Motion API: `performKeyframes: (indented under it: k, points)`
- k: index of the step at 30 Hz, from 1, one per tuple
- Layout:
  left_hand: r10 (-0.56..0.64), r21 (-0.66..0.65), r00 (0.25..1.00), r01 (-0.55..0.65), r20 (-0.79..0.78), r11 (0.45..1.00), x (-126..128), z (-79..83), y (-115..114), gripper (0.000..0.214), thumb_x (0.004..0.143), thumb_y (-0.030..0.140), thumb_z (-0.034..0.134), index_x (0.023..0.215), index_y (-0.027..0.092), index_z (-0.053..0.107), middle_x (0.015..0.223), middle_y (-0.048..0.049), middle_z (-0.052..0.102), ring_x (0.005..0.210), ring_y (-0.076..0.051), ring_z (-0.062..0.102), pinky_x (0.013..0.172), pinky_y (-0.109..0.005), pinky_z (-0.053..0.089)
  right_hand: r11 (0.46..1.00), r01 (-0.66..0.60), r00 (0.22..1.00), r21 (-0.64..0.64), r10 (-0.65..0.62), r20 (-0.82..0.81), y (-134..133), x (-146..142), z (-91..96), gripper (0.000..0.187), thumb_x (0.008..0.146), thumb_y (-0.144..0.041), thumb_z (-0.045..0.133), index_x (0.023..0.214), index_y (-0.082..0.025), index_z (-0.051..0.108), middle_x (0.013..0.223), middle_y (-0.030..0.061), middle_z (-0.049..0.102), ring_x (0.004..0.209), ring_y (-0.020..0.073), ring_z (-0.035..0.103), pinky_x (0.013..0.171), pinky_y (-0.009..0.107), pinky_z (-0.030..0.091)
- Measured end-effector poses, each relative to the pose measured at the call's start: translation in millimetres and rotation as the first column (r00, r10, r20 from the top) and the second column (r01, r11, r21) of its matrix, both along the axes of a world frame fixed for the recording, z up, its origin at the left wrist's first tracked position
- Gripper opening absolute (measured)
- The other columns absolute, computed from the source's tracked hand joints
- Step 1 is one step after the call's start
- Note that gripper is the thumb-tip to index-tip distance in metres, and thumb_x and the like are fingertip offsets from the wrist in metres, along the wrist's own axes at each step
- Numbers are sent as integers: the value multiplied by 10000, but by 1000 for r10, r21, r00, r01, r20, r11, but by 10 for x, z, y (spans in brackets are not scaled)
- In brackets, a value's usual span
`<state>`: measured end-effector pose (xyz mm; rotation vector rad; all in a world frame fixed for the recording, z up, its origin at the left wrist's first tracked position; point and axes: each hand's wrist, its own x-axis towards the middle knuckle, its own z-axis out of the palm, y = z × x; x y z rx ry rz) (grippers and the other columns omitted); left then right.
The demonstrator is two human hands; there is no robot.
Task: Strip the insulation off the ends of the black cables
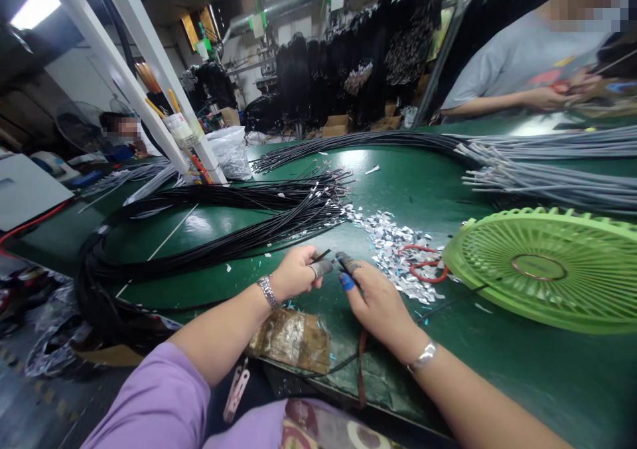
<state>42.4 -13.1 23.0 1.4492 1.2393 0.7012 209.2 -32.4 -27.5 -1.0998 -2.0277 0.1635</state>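
Note:
My left hand (303,271) is closed in a pinch, with a short stretch of black cable (322,255) showing between thumb and forefinger. Just to its right, my right hand (374,300) has its fingers pressed together; whatever they grip is too small or hidden to name. Grey tape wraps fingers on both hands, and blue tape (346,281) covers one finger of the right. Beyond the hands lies a thick bundle of black cables (239,237), its stripped ends toward the middle. A heap of small white and silvery scraps (393,247) is spread beside my right hand.
Orange-handled scissors (428,273) lie among the scraps, against a green plastic fan guard (497,256). Grey cables (527,177) cross the far right of the green table (522,376). A taped cardboard piece (293,339) sits at the front edge. Another person (517,71) works opposite.

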Motion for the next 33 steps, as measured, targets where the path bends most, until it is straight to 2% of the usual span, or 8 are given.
performKeyframes:
  k: [4, 6, 10, 15, 22, 27, 30, 33]
  points:
    - [10, 31, 997, -8, -73, 999, -4, -16, -7, 273, 781, 384, 592, 678, 172, 455, 432, 72, 473, 313, -50, 357, 350, -175, 256, 1000, 4, 1000, 7, -4, -27, -29, -49, -5, 224, 915, -223, 364, 750, -216, 515, 686, 45, 558, 620, 187, 522, 577, 313, 442]
    - [11, 115, 992, 3, -123, 993, -7, -26, -10, 257, 797, 360, 567, 660, 171, 460, 449, 61, 483, 350, -60, 387, 384, -185, 280, 1000, 14, 999, 16, -13, -31, -48, -78, 0, 231, 920, -217, 347, 754, -219, 508, 685, 44, 553, 615, 187, 517, 573, 315, 442]
    - [48, 353, 961, 53, -272, 934, -11, -24, -12, 230, 803, 310, 544, 633, 164, 490, 505, 31, 517, 468, -92, 457, 471, -211, 316, 999, 32, 999, 8, -32, -33, -78, -124, 18, 242, 929, -220, 324, 752, -219, 488, 699, 54, 546, 616, 195, 510, 578, 328, 445]
    - [57, 429, 919, 127, -391, 894, -1, 18, -26, 218, 785, 243, 531, 591, 172, 463, 517, 28, 503, 502, -99, 434, 503, -223, 302, 999, 17, 995, -40, -21, -93, -84, -137, 33, 231, 916, -198, 325, 774, -216, 506, 730, 64, 564, 640, 201, 522, 604, 340, 459]
    - [-36, 289, 951, 129, -307, 949, -16, -28, -16, 239, 793, 288, 532, 597, 164, 474, 489, 35, 499, 460, -80, 424, 462, -201, 299, 971, -79, 957, -225, 10, -291, -33, -106, 32, 178, 850, -229, 429, 794, -210, 597, 740, 53, 622, 674, 201, 576, 629, 330, 485]
    - [-47, 80, 989, 59, -141, 995, -14, -37, 18, 296, 785, 415, 561, 647, 168, 474, 443, 62, 464, 349, -51, 362, 373, -176, 264, 864, -226, 898, -451, 5, -441, 11, -74, 58, 203, 823, -342, 489, 788, -210, 640, 687, 28, 646, 654, 204, 576, 592, 317, 476]
    - [-51, -8, 995, 51, -82, 999, 0, 2, 39, 340, 744, 460, 614, 655, 170, 460, 427, 68, 462, 319, -45, 349, 347, -170, 250, 819, -315, 853, -479, 23, -522, 35, -39, 80, 219, 811, -383, 514, 815, -210, 648, 721, 17, 655, 695, 196, 576, 642, 313, 481]
    - [-45, -54, 999, 44, -30, 998, 12, 36, 55, 354, 711, 457, 656, 659, 168, 459, 417, 73, 458, 313, -40, 343, 341, -165, 247, 833, -293, 879, -469, 41, -476, 44, -7, 88, 235, 826, -374, 484, 729, -210, 620, 649, 8, 619, 614, 173, 542, 591, 293, 456]
